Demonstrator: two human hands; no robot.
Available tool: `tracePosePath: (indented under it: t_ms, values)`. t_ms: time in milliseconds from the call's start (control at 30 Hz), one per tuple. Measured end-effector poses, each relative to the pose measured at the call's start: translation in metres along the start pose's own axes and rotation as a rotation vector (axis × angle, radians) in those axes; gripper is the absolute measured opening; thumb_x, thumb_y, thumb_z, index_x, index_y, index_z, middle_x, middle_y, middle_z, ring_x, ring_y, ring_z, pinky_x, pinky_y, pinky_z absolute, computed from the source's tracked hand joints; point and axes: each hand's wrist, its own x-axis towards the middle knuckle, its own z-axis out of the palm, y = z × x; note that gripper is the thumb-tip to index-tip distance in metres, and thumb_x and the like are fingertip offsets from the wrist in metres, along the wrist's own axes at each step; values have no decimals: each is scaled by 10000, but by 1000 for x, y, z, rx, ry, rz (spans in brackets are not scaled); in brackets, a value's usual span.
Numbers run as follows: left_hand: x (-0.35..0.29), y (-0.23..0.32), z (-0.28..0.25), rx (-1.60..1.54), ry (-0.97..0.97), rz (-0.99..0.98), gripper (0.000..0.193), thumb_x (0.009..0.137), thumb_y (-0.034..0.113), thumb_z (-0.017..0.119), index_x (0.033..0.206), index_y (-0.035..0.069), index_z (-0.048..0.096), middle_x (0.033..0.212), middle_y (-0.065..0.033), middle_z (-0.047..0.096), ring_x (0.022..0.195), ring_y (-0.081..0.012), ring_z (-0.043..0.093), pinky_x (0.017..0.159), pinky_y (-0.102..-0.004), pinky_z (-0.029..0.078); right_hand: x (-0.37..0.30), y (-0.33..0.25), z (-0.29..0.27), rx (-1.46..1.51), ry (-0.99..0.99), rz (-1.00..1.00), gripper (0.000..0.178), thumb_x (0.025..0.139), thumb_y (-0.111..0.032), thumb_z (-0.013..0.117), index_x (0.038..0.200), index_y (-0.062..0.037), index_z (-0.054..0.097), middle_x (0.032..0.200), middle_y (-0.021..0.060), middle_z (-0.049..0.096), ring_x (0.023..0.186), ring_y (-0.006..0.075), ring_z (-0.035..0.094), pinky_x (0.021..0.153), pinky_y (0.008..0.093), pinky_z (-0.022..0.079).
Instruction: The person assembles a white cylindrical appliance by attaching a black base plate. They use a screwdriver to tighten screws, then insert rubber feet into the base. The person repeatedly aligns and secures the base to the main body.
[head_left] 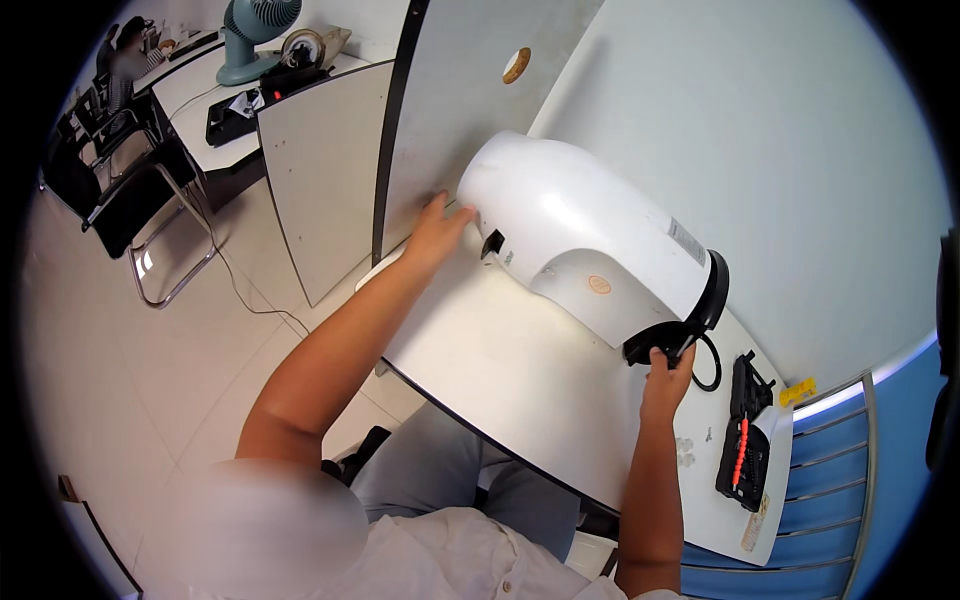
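Note:
A large white rounded appliance [590, 200] lies on its side across the white table, its kind not clear to me. Its right end carries a black curved part [716, 290], and a small dark opening shows near its left end. My left hand [440, 235] is at that left end, thumb against the shell, some fingers hidden behind it. With my right hand [668, 380] I grip the black part at the lower right corner, fingers partly hidden. Beside that hand a black cable loop [712, 365] hangs over the tabletop.
On the table's [470, 340] right lies an open black tool case [745, 440] with a red flexible shaft [741, 455]; a yellow item [798, 391] is beside it. A grey panel [440, 120] and white wall stand behind. Left are a fan [250, 40], chairs [140, 200] and a person farther off.

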Motion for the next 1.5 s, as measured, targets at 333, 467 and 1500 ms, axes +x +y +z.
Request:
tracePosePath:
  t_ms: [333,467,1500]
  values:
    - [-57,11,13,43,-17,208,665,859,256,636,1392,6,325,1510,-261,3,1389,-409,195,1091,-432,296,56,-13,-7,-9,-31,172,330,818,-55,559,1148,-79,554,859,-12,583,693,80,505,539,232,388]
    - [-91,16,16,94,8,322,669,890,228,595,1446,102,245,1523,-212,-34,1410,-363,108,1106,-478,238,57,-13,-4,35,-3,188,332,836,-49,550,1167,-75,547,866,0,595,650,84,504,521,228,383]
    - [-279,115,144,452,356,1319,423,778,297,620,1174,150,649,1363,-21,455,1354,-310,272,1036,-679,-30,-6,95,-22,755,-147,459,305,927,-110,501,1224,-143,440,1049,33,574,771,151,578,543,287,445]
